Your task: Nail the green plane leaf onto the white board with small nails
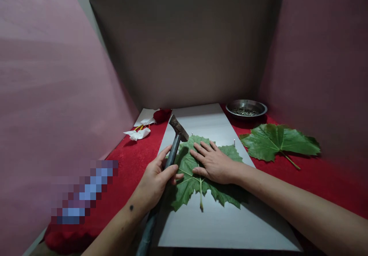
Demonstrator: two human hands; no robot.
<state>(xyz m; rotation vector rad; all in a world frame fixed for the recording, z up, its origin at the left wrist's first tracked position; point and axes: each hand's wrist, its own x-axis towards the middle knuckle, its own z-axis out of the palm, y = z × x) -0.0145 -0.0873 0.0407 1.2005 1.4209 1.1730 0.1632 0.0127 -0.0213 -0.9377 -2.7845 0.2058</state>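
Note:
My left hand point(161, 175) is closed round the dark handle of a hammer point(178, 127), whose metal head points up and away. Flat on a large green leaf point(188, 187) lies my right hand point(214, 162), fingers spread and pressing its upper part. The leaf rests on a white board point(184, 225), its stem toward me. One nail point(234, 143) stands upright at the leaf's right edge. Another nail point(192, 134) stands near its top edge. My right hand and the hammer cover parts of the leaf.
A metal bowl point(260, 112) of nails stands at the back right. A second leaf point(267, 143) lies on the red cloth point(126, 164). Crumpled white paper point(139, 134) with yellow pieces sits at the back left. Pink panels rise on both sides; a blurred patch covers something left.

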